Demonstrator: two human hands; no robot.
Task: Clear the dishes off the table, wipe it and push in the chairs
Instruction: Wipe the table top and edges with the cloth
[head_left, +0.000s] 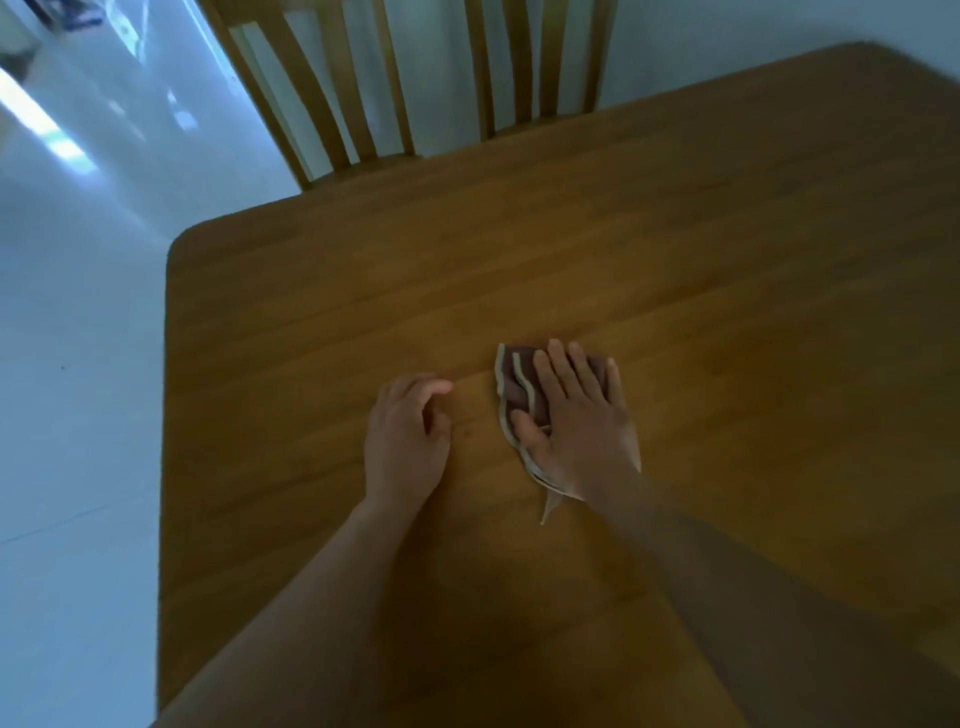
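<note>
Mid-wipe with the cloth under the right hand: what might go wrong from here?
1. The right hand presses flat on a bunched cloth, so it may wipe only a narrow strip.
2. The left hand rests on the table and could smudge wiped wood.
3. The far chairs may still need pushing in.

A wooden worktop (675, 234) fills most of the view, its rounded corner at the left over a pale floor (78, 415). The right hand (576, 415) lies flat, fingers spread, pressing a brown cloth (514, 384) with pale stripes against the wood; the cloth's edge and a loose corner show from under the palm. The left hand (405, 436) rests just beside it on the bare wood, fingers loosely curled, holding nothing. At the far edge stands a slatted wooden chair (363, 104), its back close against the worktop.
</note>
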